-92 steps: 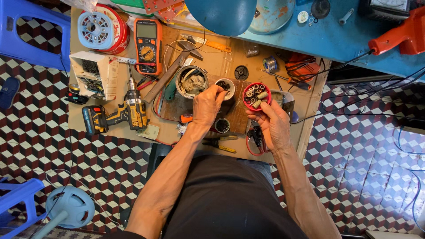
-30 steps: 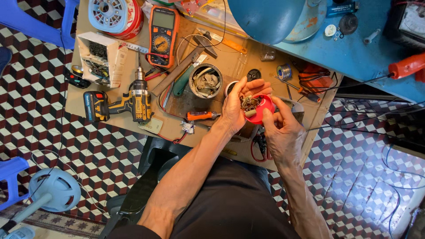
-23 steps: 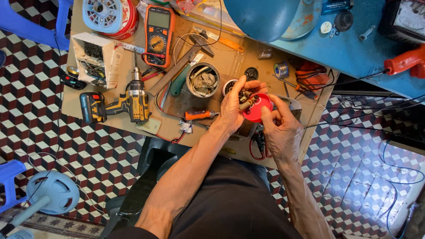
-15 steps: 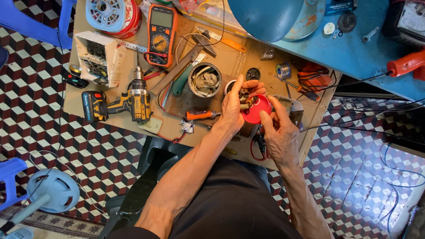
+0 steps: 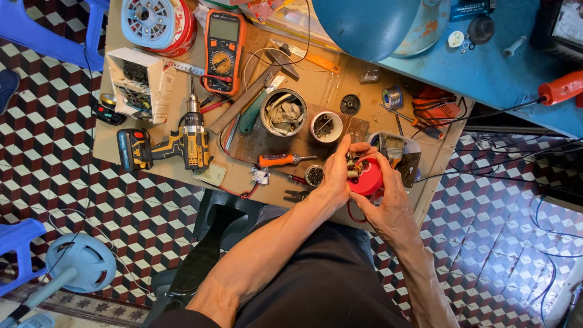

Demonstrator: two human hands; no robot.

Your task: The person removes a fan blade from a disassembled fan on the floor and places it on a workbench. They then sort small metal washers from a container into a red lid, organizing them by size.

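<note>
Hands (image 5: 364, 182) lower over cluttered workbench (image 5: 328, 85)

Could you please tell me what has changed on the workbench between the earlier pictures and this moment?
About three seconds ago the left hand was reaching into a small white cup while the right hand alone held the red round part. Since then the left hand has come across to the part, and both hands now hold it together. The cordless drill, the multimeter and the orange-handled screwdriver lie as before.
</note>
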